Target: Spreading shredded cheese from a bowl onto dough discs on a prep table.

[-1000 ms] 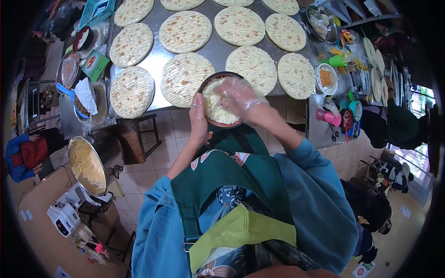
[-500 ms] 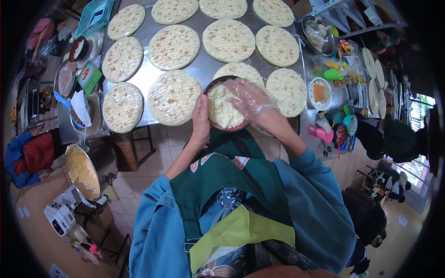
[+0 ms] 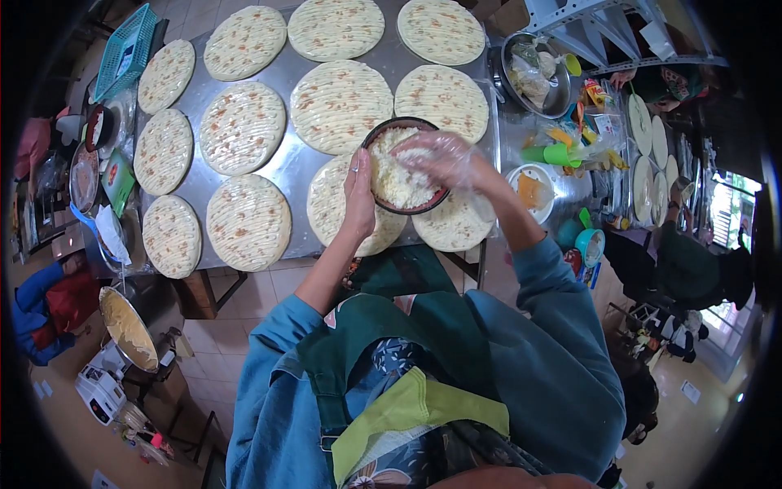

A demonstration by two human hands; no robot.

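Note:
My left hand [image 3: 359, 196] grips the left side of a round dark-rimmed bowl [image 3: 378, 132]. White grated cheese [image 3: 397, 181] fills it. Wearing a clear plastic glove, my right hand [image 3: 446, 161] is over the bowl, its fingers curled together in the cheese. Below the bowl lie large round flat dough bases [image 3: 342, 104], striped with pale cream and dotted with orange bits. The bowl partly covers a front base [image 3: 330, 204] and the base at the front right [image 3: 456, 222].
Several more topped bases [image 3: 243, 129] stand in rows on the metal table [image 3: 295, 163]. To the right are a metal bowl [image 3: 562, 94], a green cup [image 3: 560, 155] and a white bowl [image 3: 521, 173]. A teal basket [image 3: 126, 53] sits far left; a mixing bowl [image 3: 130, 326] stands lower left.
My view has shifted, so the table's bases appear farther left. The bowl and both hands are now over the front bases farther right. My right hand stays at the cheese.

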